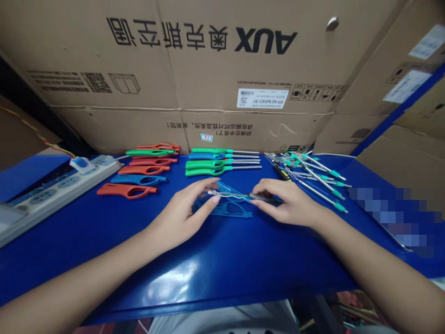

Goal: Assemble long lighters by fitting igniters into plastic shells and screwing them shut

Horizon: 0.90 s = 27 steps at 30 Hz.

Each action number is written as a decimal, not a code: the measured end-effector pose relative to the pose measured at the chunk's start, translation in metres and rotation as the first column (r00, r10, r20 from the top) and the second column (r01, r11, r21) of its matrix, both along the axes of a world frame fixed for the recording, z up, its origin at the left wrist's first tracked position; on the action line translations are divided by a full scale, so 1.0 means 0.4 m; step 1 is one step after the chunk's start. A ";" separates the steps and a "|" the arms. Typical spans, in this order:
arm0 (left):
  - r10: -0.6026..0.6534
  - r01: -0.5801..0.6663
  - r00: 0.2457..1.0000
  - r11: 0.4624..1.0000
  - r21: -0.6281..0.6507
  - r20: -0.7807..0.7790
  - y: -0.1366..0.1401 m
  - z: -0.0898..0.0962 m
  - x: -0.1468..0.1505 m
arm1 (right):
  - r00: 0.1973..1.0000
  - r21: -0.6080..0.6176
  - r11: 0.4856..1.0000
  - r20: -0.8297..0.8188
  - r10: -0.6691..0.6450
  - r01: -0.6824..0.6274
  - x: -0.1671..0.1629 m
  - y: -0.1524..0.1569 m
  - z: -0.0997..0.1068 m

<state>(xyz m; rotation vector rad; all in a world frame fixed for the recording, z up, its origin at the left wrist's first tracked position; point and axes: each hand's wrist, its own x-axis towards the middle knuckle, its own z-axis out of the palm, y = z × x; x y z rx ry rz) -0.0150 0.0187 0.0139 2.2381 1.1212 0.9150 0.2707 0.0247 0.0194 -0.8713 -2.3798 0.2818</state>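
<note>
My left hand (186, 208) has its thumb and forefinger curled around the white end of a thin wired lighter part (231, 195). White wire runs along this part toward my right hand (283, 202), whose fingers pinch its dark end. Whether the dark piece is a separate tool is hard to make out. Just below, two blue lighter handle shells (232, 209) lie on the table, partly behind my left fingers. Behind my right hand lies a screwdriver (282, 172) with a black and yellow handle.
Red, blue and green handle shells (128, 190) line the left. Lighters with metal tubes (243, 162) lie at the back middle. Metal tubes with green ends (321, 181) pile at right. A power strip (62, 185) borders the left; a cardboard box (194, 69) stands behind.
</note>
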 end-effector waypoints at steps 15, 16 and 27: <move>0.064 0.104 0.948 0.863 -0.495 0.311 0.019 -0.003 0.013 | 0.995 -0.365 0.927 0.026 0.101 -0.084 0.012 0.017 0.009; 0.064 0.104 0.949 0.861 -0.497 0.310 0.019 -0.005 0.013 | 0.992 -0.377 0.921 0.035 0.118 -0.096 0.013 0.018 0.008; -0.022 0.071 0.988 0.943 -0.326 0.152 0.030 -0.045 0.012 | 0.969 -0.445 0.895 0.207 0.137 -0.031 0.028 0.032 -0.004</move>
